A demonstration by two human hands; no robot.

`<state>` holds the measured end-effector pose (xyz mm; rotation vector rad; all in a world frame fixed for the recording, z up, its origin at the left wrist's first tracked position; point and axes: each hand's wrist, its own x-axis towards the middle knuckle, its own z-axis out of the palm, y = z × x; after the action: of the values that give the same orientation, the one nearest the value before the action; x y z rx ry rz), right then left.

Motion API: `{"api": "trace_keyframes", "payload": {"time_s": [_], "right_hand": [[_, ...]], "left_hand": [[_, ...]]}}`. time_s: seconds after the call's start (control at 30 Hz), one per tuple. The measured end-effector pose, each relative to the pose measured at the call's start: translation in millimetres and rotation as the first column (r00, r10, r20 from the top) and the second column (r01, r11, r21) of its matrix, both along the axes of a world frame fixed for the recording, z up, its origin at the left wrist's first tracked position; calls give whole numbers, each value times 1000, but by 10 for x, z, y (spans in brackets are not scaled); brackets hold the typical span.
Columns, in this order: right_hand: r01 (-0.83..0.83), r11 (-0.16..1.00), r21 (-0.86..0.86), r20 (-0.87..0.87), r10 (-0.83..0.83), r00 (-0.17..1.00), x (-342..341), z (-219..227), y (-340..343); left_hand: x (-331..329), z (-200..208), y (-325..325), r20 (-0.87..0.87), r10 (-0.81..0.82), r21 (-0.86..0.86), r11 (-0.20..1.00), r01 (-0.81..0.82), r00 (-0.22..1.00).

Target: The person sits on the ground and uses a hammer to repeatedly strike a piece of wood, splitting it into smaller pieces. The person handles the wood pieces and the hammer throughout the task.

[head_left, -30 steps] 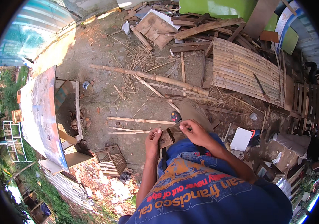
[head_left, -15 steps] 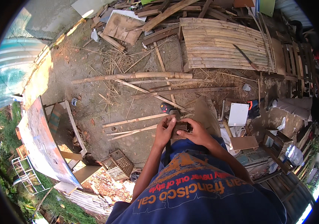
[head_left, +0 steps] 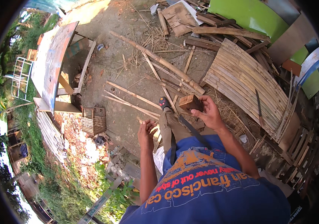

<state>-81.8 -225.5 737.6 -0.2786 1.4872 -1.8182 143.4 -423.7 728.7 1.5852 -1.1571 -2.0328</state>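
My right hand (head_left: pixel 211 114) grips a brown wooden block (head_left: pixel 190 103), with the thumb on its near side and the fingers behind it. The block is held out in front of my thighs. Over to the left, my left hand (head_left: pixel 146 131) is raised apart from the block. Its fingers are loosely bent with gaps between them, and I see nothing held in it. Beyond it, thin bamboo strips (head_left: pixel 132 93) lie on the ground. A dark strap (head_left: pixel 195 131) hangs between my body and the block.
A long bamboo pole (head_left: pixel 155 59) lies on the dirt ahead. At right, a long-bladed knife (head_left: pixel 258 104) rests on a slatted bamboo panel (head_left: pixel 241 80). Scrap boards (head_left: pixel 230 31) are piled behind. Leftward stand a tilted painted board (head_left: pixel 53 63) and a slatted wooden crate (head_left: pixel 93 121).
My view has turned to the right. The hands have come apart: the right one has lifted the block forward and right, while the left one has moved away to the left.
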Motion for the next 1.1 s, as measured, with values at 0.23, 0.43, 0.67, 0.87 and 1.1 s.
{"api": "trace_keyframes", "payload": {"time_s": [0.23,0.43,0.67,0.87,1.1], "right_hand": [[-34,909,415,257,-81,963,-214,-531,1355],[-226,758,612,331,14,944,-361,-751,2250],[-421,718,555,478,138,867,-91,-824,2179],[-565,593,574,541,243,805,213,-1054,2006],[-486,616,620,445,235,864,678,-1104,1914]], "left_hand": [[580,33,1610,-55,390,56,921,-387,919],[570,100,2221,21,404,11,914,-405,914],[756,21,2880,88,416,36,907,-420,905],[1208,-149,3231,149,474,30,875,-483,868],[1814,-624,3052,161,431,34,896,-442,888]]}}
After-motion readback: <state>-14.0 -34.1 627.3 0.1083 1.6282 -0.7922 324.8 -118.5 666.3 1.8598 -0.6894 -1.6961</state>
